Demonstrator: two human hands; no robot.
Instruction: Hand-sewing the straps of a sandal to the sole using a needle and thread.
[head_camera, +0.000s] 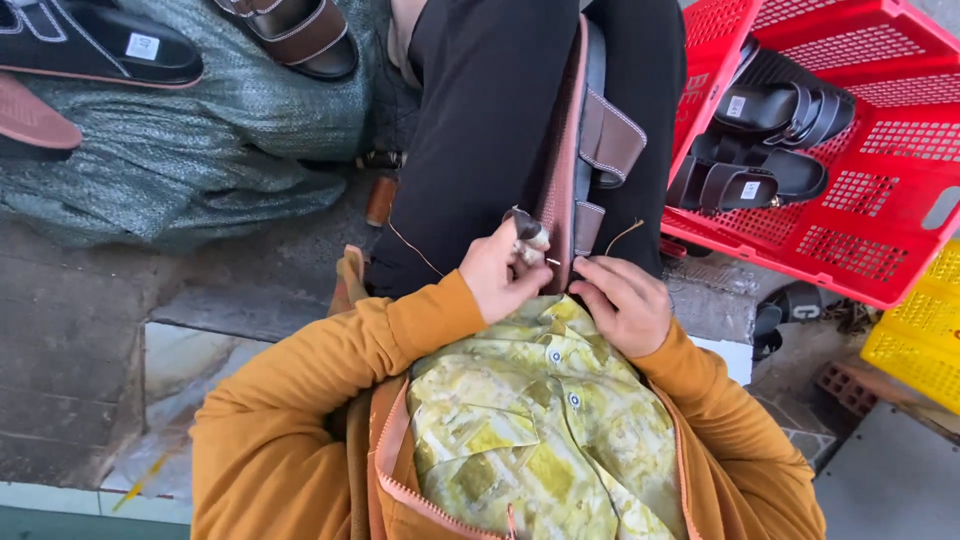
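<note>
**Q:** Two hands meet at the sandal's edge. How do I read their grip?

**A:** I see the left hand (505, 272) curled tight around a small awl-like tool (528, 232) with a pale handle, its metal tip touching the sole's rim. The right hand (625, 300) is half closed, fingertips pressed against the sandal (585, 150) beside that tip; I cannot tell whether it pinches the thread (622, 234).

**Q:** Why does the sandal stand on edge?

**A:** I judge that it is wedged upright between the black-trousered knees so the seam faces both hands, with the brown straps turned outward.

**Q:** And farther off?

**A:** I note finished black sandals (765, 150) lying in a red crate (880, 200) at right, a yellow crate (925, 340) beside it, and other sandals (100, 45) resting on a green woven sack (200, 140) at left.
</note>
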